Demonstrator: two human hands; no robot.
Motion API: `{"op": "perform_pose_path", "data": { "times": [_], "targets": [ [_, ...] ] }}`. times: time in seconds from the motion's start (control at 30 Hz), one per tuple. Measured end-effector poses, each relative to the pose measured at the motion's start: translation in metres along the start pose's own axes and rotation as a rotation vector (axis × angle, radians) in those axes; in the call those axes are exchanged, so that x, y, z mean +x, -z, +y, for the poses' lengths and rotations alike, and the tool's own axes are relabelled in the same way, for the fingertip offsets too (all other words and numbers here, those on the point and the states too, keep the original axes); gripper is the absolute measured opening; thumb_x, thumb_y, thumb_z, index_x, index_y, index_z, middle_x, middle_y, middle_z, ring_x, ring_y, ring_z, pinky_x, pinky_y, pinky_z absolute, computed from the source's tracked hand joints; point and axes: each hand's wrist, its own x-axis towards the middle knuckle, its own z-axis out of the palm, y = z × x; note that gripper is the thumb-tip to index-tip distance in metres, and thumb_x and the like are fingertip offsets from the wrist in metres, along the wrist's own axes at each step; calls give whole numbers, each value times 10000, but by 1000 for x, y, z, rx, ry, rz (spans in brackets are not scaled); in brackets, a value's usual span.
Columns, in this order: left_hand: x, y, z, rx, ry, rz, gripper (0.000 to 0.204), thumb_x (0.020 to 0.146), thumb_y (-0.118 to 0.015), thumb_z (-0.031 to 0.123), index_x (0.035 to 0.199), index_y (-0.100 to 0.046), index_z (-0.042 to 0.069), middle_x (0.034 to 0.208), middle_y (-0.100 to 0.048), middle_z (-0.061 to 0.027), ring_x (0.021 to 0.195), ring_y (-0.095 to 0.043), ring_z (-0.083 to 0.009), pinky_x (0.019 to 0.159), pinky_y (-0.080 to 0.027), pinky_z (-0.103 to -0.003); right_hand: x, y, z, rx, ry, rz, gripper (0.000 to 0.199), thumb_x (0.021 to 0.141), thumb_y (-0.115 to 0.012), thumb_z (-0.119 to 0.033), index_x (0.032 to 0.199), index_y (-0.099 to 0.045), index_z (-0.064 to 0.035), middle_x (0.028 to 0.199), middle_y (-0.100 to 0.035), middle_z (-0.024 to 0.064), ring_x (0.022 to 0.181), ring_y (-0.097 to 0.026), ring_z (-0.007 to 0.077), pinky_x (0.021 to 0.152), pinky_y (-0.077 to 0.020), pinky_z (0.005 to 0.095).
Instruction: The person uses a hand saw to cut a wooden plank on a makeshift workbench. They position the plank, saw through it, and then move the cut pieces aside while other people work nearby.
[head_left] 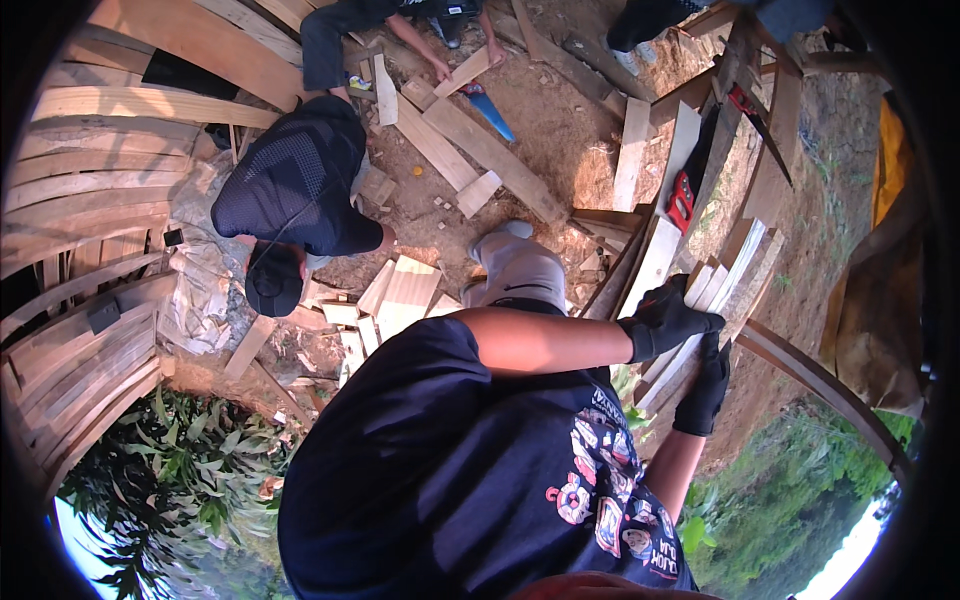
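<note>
Both my hands wear black gloves and grip a stack of narrow wooden boards (752,262) at the right. My left hand (668,318) reaches across my body, its fingers bent over the near part of the stack. Just below it, my right hand (706,388) closes around the boards' side, the two gloves almost touching. The pale boards lie roughly side by side, and their lower ends show past my hands. Above the stack, a red-handled handsaw (682,200) rests on a timber. My fingertips are partly hidden.
Another red-handled saw (742,98) lies farther up. A crouching person (295,180) in a dark shirt is at left. At the top, a person's hands hold a wood piece (465,75) beside a blue saw (488,112). Planks (490,160) and offcuts (400,290) litter the dirt.
</note>
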Motion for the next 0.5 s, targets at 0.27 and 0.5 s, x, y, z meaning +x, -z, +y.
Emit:
{"op": "perform_pose_path", "data": {
  "times": [0.27,0.5],
  "targets": [
    [13,-8,-18,-40,37,22,1059,693,-914,555,1442,-499,-67,1271,-705,-241,1225,-670,-341,1065,-515,-431,16,8,28,-45,51,4,523,1041,-688,-425,1355,-654,-8,1159,-732,65,995,-676,152,908,-518,333],
    [-3,8,7,-25,37,-16,1221,705,-863,671,1533,-400,-97,1425,-594,-331,1365,-574,-438,1144,-460,-472,22,9,26,-103,34,45,528,1047,-670,-421,1354,-652,7,1161,-732,79,1002,-679,166,917,-514,342]
  ]
}}
